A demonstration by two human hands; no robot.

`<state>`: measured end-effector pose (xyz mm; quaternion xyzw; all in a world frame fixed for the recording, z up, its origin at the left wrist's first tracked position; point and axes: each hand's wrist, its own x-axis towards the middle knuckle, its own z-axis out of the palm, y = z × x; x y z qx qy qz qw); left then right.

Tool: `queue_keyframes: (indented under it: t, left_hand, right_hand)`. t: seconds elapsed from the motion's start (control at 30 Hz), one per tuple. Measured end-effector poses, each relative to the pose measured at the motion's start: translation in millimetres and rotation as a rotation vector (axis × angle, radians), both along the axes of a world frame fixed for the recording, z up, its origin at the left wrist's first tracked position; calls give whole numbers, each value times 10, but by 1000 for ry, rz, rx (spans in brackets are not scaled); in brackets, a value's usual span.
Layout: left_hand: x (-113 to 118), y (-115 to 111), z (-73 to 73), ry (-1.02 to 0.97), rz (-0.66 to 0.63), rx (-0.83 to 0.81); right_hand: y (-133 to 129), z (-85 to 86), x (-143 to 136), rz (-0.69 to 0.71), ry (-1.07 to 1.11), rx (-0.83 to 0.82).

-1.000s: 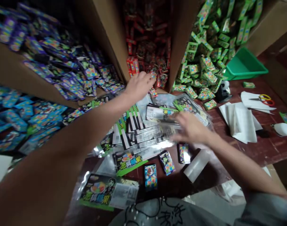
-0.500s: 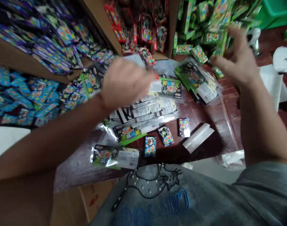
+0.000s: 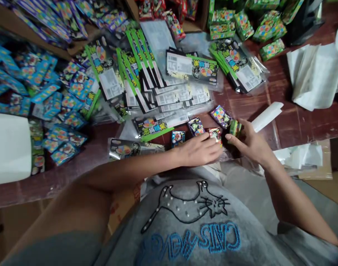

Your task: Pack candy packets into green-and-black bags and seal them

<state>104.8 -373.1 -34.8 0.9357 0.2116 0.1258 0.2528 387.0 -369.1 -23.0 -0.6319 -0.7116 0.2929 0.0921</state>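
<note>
— Looking at the near edge of the table (image 3: 302, 125), both hands have come back from the boxes. A second ago the left hand (image 3: 198, 150) was stretched out to the red packets and the right hand (image 3: 250, 144) was up by the green ones; now they sit low, close to the body.

— And what did they bring?

— The left hand rests flat, fingers (image 3: 213, 145) together, tips on a red packet (image 3: 215, 133). The right hand pinches a green packet (image 3: 235, 128) between thumb and forefinger, just beside the red one.

— So the row is growing?

— It seems so. A blue packet (image 3: 178, 137), a dark purple packet (image 3: 196, 126) and a brighter purple packet (image 3: 221, 116) already lay there; red and green now join them at the right end, which I read as one of each colour being gathered.

— Anything you can't make out?

— Whether the red packet has been let go or is only pressed down; the fingertips cover its lower edge. The palm of the right hand hides how much of the green packet touches the wood. The printed bags (image 3: 182, 98) behind overlap too much to count, and the boxes are cut off at the top.
</note>
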Motion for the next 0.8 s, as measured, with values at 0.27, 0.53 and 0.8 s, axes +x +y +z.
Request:
queue_keyframes:
  t: [0.27,0.53,0.8]
  left_hand:
    - [-204,181,81,278,596,-63]
    - [-801,-124,158,311,362,-127]
    - [-1114,-130,141,357,454,-155]
  right_hand:
    - [121,288,-312,537,-317,275]
    - [210,-100,-436,622,-286,261]
    - [127,-216,-674,573,-218,265]
